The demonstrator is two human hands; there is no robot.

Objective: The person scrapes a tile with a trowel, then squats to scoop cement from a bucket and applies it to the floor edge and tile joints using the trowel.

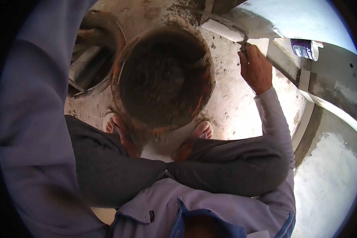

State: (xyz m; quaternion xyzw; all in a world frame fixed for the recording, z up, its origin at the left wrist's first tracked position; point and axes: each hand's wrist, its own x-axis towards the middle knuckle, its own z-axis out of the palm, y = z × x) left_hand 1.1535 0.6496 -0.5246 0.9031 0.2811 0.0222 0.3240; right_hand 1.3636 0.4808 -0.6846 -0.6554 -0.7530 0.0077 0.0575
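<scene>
My right hand is closed, its fingers curled around a thin dark end of something by the foot of the wall. What it grips is mostly hidden, so I cannot tell its kind. A pale flat strip lies just beyond the fingers; whether it joins the held thing is unclear. Between my bare feet stands a large round bucket with a stained rim and dark, wet-looking contents. My left sleeve runs up the left side, and the hand itself is out of the picture.
Left of the bucket, a second round container holds long flat pieces. A purple and white tub stands at the right by a grey surface. Patchy white and grey walls close in on the right. Crumbs dot the pale floor.
</scene>
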